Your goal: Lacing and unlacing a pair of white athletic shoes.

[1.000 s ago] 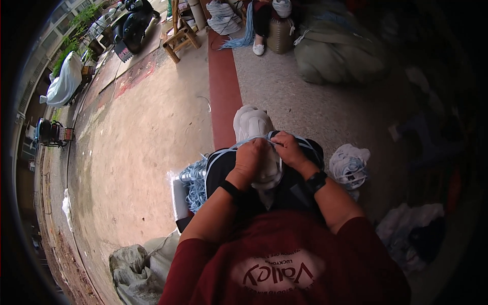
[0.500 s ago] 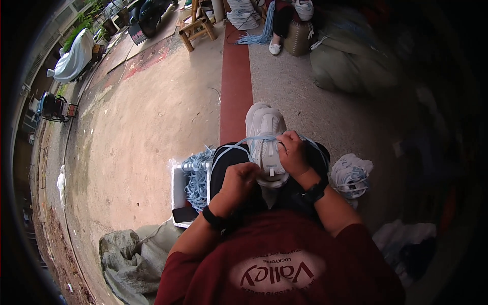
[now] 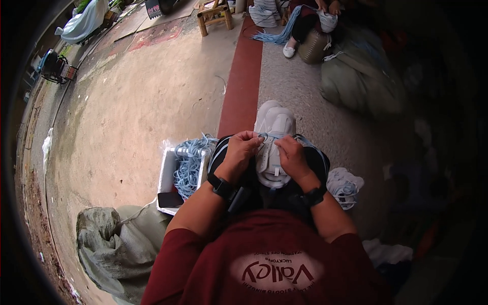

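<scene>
A white sneaker [image 3: 274, 116] lies across my lap between my dark-clad knees, its toe pointing away from me. A light blue shoelace [image 3: 275, 135] crosses the sneaker near the eyelets, and loose lengths trail over both knees. With thumb and forefinger together, my left hand [image 3: 241, 152] pinches the lace at the left row of eyelets. On the other side, my right hand [image 3: 294, 158] has its fingers closed at the right eyelet edge, by the tongue, with lace at the fingertips. The exact grip there is partly hidden.
Left of my knee stands a white foam box [image 3: 166, 175] of tangled blue laces [image 3: 187, 170], a black flat device [image 3: 170, 200] on its near corner. A white-and-blue bundle [image 3: 345, 185] lies to my right. Sacks [image 3: 114, 249] sit near left; another person [image 3: 305, 25] works ahead beside a large sack [image 3: 358, 84].
My left hand has moved forward from the sneaker's heel end to the eyelets and taken the lace. My right hand stays close to the same spot. The view has shifted slightly.
</scene>
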A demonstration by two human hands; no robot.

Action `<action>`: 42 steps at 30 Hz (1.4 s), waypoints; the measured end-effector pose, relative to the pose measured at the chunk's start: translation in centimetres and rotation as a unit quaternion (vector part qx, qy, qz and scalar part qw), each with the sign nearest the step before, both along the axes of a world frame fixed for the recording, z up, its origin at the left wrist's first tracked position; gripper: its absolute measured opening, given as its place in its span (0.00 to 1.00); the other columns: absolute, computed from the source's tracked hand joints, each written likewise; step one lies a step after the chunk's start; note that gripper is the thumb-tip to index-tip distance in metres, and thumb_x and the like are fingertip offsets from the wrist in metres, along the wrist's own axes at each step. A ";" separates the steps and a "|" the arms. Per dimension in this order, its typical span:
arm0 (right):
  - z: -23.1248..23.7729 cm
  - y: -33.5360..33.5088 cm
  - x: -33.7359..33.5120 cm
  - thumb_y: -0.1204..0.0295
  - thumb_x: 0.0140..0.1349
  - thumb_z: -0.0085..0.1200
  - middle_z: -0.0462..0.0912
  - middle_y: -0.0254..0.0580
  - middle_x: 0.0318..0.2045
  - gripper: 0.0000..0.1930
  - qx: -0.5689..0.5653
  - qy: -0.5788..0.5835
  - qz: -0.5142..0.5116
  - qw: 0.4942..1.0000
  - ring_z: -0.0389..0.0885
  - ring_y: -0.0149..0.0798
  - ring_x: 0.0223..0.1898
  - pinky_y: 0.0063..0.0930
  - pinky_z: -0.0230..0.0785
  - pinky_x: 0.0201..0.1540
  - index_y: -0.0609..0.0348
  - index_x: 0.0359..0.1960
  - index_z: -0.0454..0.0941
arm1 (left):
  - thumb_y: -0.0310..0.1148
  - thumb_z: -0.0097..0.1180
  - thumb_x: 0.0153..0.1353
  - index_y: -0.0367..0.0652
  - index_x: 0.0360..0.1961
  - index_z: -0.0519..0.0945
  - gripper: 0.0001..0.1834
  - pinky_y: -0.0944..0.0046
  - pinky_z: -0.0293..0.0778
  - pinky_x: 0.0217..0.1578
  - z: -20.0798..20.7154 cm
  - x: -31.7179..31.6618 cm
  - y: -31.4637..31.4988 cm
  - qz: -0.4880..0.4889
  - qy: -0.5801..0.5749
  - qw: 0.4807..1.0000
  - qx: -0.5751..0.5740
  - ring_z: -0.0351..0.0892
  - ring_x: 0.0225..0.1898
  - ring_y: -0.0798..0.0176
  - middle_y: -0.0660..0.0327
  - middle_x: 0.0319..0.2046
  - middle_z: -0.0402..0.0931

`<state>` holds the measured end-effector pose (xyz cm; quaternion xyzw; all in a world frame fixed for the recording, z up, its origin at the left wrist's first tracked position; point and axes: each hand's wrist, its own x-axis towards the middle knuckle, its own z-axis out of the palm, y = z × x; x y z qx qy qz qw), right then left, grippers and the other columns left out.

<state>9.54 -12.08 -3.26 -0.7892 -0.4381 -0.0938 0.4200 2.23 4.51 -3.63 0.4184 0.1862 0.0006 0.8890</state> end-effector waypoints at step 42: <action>-0.5 1.3 0.5 0.83 0.46 0.47 0.75 0.49 0.27 0.07 -0.082 0.015 -0.075 0.994 0.75 0.51 0.33 0.38 0.68 0.36 0.64 0.27 0.76 | 0.30 0.59 0.45 0.39 0.22 0.76 0.06 0.59 0.72 0.24 -2.0 2.9 -2.4 0.056 -0.110 0.639 0.759 0.75 0.22 0.55 0.55 0.21 0.74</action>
